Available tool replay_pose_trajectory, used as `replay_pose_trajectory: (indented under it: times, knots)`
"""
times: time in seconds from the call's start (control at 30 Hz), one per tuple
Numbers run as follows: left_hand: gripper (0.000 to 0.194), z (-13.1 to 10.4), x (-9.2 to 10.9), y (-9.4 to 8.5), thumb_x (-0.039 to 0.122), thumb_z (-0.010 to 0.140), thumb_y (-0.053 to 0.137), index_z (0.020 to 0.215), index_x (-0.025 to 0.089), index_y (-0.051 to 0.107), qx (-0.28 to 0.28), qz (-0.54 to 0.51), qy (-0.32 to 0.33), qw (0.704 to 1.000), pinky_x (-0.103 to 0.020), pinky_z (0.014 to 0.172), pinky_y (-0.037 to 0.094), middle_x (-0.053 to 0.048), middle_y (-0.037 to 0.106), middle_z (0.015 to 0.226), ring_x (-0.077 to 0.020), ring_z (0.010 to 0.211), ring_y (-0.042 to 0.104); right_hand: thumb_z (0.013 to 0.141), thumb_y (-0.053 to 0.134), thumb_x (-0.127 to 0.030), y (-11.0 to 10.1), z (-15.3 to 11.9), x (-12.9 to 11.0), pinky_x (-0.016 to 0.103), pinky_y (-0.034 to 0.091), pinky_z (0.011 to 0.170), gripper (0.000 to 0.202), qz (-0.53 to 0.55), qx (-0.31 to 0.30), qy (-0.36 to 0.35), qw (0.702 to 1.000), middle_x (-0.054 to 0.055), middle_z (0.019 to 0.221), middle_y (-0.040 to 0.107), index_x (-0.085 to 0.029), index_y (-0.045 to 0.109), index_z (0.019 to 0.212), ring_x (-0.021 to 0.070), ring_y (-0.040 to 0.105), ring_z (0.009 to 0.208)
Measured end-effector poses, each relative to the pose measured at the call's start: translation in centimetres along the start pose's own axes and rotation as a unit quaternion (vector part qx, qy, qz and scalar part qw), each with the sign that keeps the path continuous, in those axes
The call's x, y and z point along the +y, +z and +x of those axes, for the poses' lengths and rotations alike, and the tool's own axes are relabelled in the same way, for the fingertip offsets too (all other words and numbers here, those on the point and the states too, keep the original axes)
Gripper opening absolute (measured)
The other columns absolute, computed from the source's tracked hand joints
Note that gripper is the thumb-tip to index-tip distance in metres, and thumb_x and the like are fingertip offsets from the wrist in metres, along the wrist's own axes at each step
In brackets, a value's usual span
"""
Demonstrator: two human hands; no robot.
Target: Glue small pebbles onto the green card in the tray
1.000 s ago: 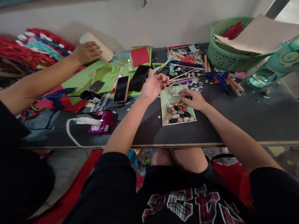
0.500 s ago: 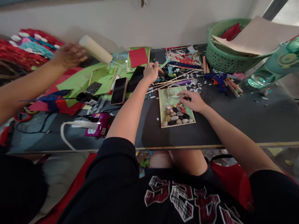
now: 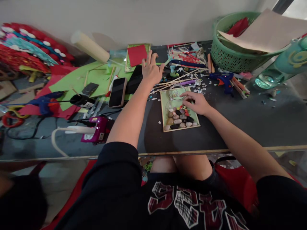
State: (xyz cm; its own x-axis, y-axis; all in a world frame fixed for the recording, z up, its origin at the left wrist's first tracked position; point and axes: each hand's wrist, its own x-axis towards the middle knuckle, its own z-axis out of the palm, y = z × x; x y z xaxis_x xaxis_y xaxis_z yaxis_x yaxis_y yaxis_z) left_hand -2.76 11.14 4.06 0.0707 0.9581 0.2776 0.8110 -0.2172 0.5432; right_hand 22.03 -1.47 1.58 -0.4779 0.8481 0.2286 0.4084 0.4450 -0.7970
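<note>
My left hand (image 3: 153, 69) is raised over the far middle of the table with its fingers spread and nothing visible in them. It is nearest to a red paper square (image 3: 137, 55) on a small green framed panel and to a dark flat object beside it. My right hand (image 3: 196, 103) hovers at the right side of a light-green framed panel (image 3: 165, 110), thumb and index finger apart. Its fingertips are by the rim of a clear round dish (image 3: 177, 93) at the panel's top. Smooth pebbles (image 3: 178, 121), dark, pale and brown, fill the panel's lower half, with small red and yellow pieces above them.
Thin wooden sticks (image 3: 176, 82) and paper scraps lie behind the panel. A blue glue gun (image 3: 224, 80), green basket (image 3: 230, 48) and clear bottle (image 3: 275, 68) stand right. To the left are a phone (image 3: 117, 92), a purple power adapter (image 3: 98, 129) and another glue gun (image 3: 45, 103).
My left hand has shifted slightly left and its fingers have spread upward. The right hand stays by the dish. Another person's arm at the left has withdrawn from above the table.
</note>
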Motion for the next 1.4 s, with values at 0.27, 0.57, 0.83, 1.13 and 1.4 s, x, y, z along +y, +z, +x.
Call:
replay_pose_trajectory:
  times: [0.27,0.57,0.83,1.13,1.4]
  knots:
    - [0.045,0.5,0.7,-0.6,0.047,0.103,0.049,0.143,0.025,0.054,-0.025,-0.015,0.002,1.0,-0.043,0.139,-0.004,-0.003,0.046,0.162,-0.0181,0.166,0.001,0.082,0.056,-0.037,0.0,0.1,0.4,0.032,0.053,0.08,0.041,0.002,0.001,-0.017,1.0,0.005,0.082,0.078,-0.014,0.071,0.113,0.019,0.072,0.077]
    - [0.048,1.3,1.5,0.0,0.042,0.101,0.048,0.143,0.022,0.06,-0.035,0.024,-0.004,0.999,-0.044,0.138,-0.01,-0.002,0.042,0.167,-0.0211,0.167,0.0,0.079,0.056,-0.037,0.2,0.3,0.6,0.03,0.052,0.078,0.045,0.0,0.001,-0.014,1.0,0.004,0.082,0.078,-0.014,0.07,0.115,0.0169,0.068,0.073]
    - [0.045,0.9,1.2,0.0,0.047,0.1,0.048,0.131,0.02,0.066,-0.042,-0.101,-0.052,0.993,-0.042,0.138,-0.002,-0.007,0.057,0.15,-0.0149,0.165,-0.009,0.079,0.055,-0.039,0.3,0.3,0.6,0.031,0.051,0.074,0.048,-0.004,-0.002,-0.013,1.0,0.005,0.082,0.077,-0.012,0.069,0.117,0.017,0.066,0.069]
    - [0.047,2.1,0.3,0.5,0.058,0.094,0.056,0.133,0.032,0.061,-0.036,-0.045,-0.055,0.997,-0.036,0.139,-0.003,-0.003,0.053,0.155,-0.0096,0.166,-0.012,0.079,0.054,-0.041,0.3,0.3,0.4,0.032,0.051,0.075,0.054,-0.004,-0.007,-0.008,1.0,0.007,0.082,0.077,-0.009,0.068,0.12,0.0174,0.066,0.069]
    - [0.034,1.4,2.2,0.0,0.051,0.09,0.063,0.116,0.033,0.075,-0.049,-0.001,-0.037,0.998,-0.052,0.139,-0.001,-0.004,0.046,0.162,-0.0306,0.168,0.002,0.08,0.055,-0.039,0.3,0.2,0.4,0.031,0.052,0.077,0.048,-0.004,-0.001,-0.013,1.0,0.005,0.082,0.078,-0.013,0.069,0.117,0.0188,0.069,0.075]
